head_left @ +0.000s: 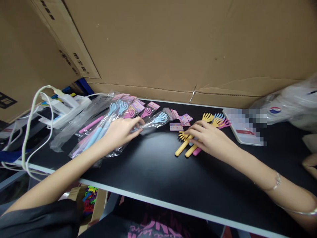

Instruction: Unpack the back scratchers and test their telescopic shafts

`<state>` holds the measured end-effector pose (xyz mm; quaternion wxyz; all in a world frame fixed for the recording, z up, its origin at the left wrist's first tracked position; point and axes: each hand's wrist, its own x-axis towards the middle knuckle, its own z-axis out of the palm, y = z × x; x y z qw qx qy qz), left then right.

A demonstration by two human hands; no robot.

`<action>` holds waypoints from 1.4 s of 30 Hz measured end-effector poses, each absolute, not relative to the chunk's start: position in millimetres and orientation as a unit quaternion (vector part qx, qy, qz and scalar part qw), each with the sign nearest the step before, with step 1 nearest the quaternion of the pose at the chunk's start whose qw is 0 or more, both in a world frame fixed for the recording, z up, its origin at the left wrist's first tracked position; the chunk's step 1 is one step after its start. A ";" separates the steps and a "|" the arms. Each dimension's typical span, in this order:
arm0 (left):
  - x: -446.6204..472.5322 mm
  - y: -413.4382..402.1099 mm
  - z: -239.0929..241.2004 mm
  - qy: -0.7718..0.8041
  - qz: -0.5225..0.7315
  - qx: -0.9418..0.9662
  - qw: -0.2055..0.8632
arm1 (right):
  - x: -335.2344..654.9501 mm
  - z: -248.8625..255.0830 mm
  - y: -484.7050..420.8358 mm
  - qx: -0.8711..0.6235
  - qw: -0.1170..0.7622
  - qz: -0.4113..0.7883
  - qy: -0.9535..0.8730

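Observation:
My left hand (122, 131) rests on a pile of clear plastic bags (106, 127) holding pink and blue hand-shaped back scratchers, its fingers pinched on the bag with a blue scratcher (158, 118). My right hand (208, 138) lies over several loose scratchers (184, 149), yellow, pink and blue, its fingers curled on their handles. Their hand-shaped heads (216, 119) fan out past my fingers. Small pink printed cards (180, 121) lie between the two hands on the black table (153, 172).
Cardboard sheets (188, 46) wall in the back and left. A white power strip with cables (61, 105) sits at far left. A white tray (244, 127) and plastic bag (294, 104) lie at right. A box of colourful scratchers (89, 198) stands below the table edge.

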<state>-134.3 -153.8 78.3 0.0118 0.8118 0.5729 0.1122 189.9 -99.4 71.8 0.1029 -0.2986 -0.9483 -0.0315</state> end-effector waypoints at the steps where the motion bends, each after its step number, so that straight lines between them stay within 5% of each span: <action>1: -132.4 -154.1 81.5 0.568 0.131 0.812 0.029 | 189.1 74.0 -94.8 -0.312 0.133 0.014 -0.941; 6: -123.1 -153.6 98.1 0.544 0.206 0.813 -0.002 | 170.6 83.7 -65.9 -0.358 0.306 0.355 -0.807; 10: -124.3 -150.7 105.2 0.553 0.167 0.813 -0.073 | 154.8 91.2 -50.8 -0.350 0.320 0.516 -0.713; 15: -133.3 -148.9 102.9 0.550 0.143 0.818 -0.089 | 150.3 93.9 -46.2 -0.366 0.319 0.497 -0.719; 22: -135.8 -151.4 96.9 0.557 0.134 0.812 -0.108 | 150.6 82.3 -43.2 -0.399 0.425 0.454 -0.674; 36: -150.7 -155.0 96.2 0.584 0.179 0.790 -0.057 | 165.8 87.8 -35.7 -0.328 0.252 0.405 -0.815; 42: -170.9 -155.2 100.0 0.605 0.204 0.770 0.004 | 184.2 92.4 -21.5 -0.341 0.248 0.365 -0.830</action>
